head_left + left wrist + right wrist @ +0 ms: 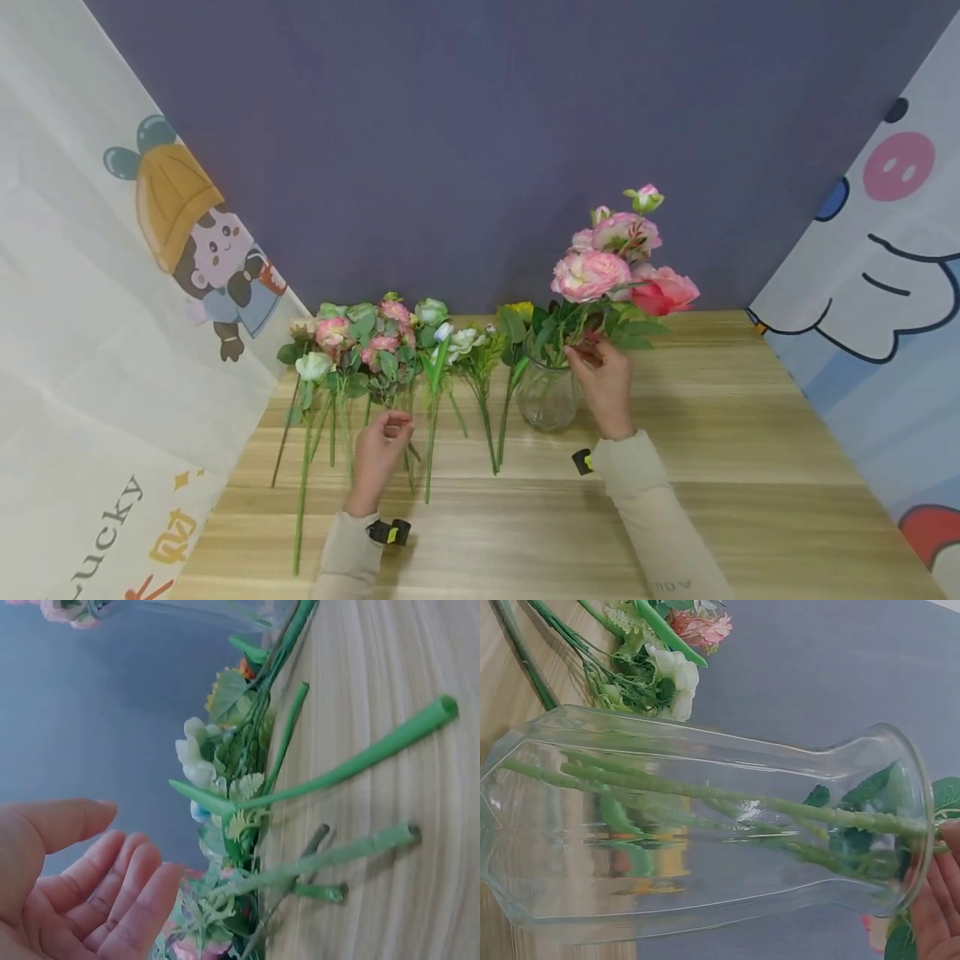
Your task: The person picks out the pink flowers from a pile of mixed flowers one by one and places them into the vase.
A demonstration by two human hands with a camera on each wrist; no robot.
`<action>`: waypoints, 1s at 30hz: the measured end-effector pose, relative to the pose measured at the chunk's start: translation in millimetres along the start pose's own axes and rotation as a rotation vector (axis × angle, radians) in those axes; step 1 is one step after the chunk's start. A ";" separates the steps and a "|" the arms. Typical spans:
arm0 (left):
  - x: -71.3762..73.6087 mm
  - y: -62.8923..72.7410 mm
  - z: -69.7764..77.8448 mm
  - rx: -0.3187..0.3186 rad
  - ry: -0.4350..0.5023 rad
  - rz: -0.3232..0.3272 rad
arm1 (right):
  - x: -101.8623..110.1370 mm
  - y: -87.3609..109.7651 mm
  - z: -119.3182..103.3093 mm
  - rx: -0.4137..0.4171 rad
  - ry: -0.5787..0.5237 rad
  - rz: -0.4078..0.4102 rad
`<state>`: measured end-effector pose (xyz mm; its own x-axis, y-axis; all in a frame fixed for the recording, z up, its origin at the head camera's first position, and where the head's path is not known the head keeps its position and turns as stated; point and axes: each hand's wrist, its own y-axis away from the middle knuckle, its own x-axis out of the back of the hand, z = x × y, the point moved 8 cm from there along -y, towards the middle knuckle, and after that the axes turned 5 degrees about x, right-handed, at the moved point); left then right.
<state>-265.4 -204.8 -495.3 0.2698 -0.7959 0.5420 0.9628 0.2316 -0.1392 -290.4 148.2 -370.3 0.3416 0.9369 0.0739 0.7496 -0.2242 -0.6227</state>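
Observation:
A clear glass vase stands on the table, with green stems inside it. Pink peonies and a coral-red flower rise above its rim. At the vase mouth my right hand pinches a flower stem; part of the grip is hidden by leaves and the frame edge. My left hand hovers over the lower stems of the laid-out flowers, its fingers loosely bent and holding nothing. In the left wrist view, its palm is apart from the cut green stems.
Artificial flowers lie in a row left of the vase: pink blooms, a white rose, a white tulip and a yellow flower. A dark panel rises behind the wooden table. Printed curtains hang at both sides.

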 end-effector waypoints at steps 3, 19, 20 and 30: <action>3.7 -0.9 -4.3 -0.001 0.011 0.021 | 0.2 -0.2 0.3 0.002 -0.002 0.012; 10.5 -4.2 -16.9 0.020 -0.023 0.043 | -0.3 -0.1 -0.7 0.021 -0.020 0.021; 11.4 -4.4 -17.4 0.018 -0.033 0.046 | -0.2 -0.1 -0.9 0.022 -0.018 0.020; 34.4 -6.3 -38.0 0.059 -0.130 0.149 | -0.7 0.7 -0.9 0.028 -0.007 0.005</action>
<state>-261.6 -254.9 -507.3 0.4013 -0.6721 0.6224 0.9088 0.3768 -0.1790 -289.6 147.1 -370.1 0.3413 0.9377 0.0656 0.7316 -0.2212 -0.6448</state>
